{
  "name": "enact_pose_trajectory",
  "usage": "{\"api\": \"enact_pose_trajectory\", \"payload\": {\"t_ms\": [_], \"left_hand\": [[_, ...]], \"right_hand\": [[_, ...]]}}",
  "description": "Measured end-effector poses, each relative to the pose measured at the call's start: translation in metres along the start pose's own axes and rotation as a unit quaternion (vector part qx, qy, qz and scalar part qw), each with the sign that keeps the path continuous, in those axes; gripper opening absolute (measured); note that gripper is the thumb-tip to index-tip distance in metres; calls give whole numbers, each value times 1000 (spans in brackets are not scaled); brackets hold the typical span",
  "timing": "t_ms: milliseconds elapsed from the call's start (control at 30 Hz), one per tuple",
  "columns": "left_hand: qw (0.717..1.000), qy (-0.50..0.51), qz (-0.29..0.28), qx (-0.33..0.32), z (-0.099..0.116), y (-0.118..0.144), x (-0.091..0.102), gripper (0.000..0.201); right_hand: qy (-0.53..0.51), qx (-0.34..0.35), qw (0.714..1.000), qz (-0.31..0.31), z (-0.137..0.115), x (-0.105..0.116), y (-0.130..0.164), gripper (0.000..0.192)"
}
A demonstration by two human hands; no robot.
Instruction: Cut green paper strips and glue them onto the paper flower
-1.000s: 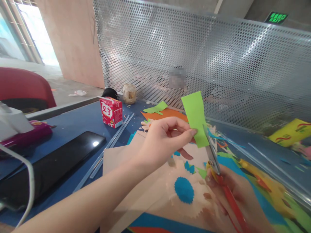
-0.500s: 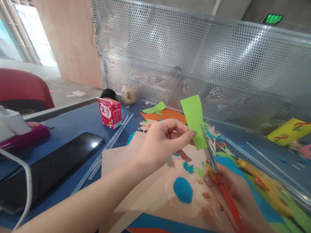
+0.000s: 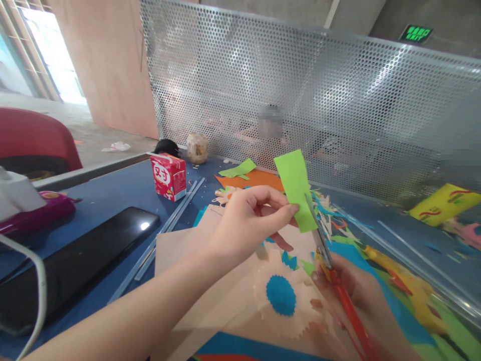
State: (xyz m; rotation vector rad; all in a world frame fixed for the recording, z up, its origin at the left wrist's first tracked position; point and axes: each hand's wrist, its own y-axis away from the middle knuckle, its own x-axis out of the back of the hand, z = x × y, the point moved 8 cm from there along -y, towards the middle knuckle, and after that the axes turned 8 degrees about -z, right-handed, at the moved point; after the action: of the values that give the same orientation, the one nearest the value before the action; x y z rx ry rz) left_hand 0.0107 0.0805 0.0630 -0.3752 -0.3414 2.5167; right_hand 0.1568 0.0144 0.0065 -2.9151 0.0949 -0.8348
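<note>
Nearest you, at five o'clock, your right hand [image 3: 356, 296] was closed around the red handles of the scissors [image 3: 330, 271], whose blades pointed up toward twelve and met the lower right edge of the green paper strip [image 3: 296, 188]. Your left hand [image 3: 244, 225], at the centre of the view, pinched that strip between thumb and fingertips at its lower left edge, holding it upright above the table. Beneath both hands lay a tan paper sheet [image 3: 188, 250] bearing a scalloped blue paper disc [image 3: 281, 295] at six o'clock. At nine o'clock a black phone [image 3: 75, 255] rested flat on the blue table [image 3: 112, 188], with clear glue sticks [image 3: 169, 225] just beside it. Farther out, at eleven o'clock, stood a red drink carton [image 3: 168, 175], and near twelve an orange paper sheet [image 3: 259, 178] lay under a green scrap [image 3: 238, 169]. Behind everything rose the perforated metal screen [image 3: 300, 90].
</note>
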Motion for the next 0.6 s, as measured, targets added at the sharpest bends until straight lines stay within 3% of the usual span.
{"api": "enact_pose_trajectory", "payload": {"t_ms": [600], "left_hand": [[1000,8,-8,16,-4,0,-3,13]], "right_hand": [[-31,-47,998,-16,3,-2,1,38]]}}
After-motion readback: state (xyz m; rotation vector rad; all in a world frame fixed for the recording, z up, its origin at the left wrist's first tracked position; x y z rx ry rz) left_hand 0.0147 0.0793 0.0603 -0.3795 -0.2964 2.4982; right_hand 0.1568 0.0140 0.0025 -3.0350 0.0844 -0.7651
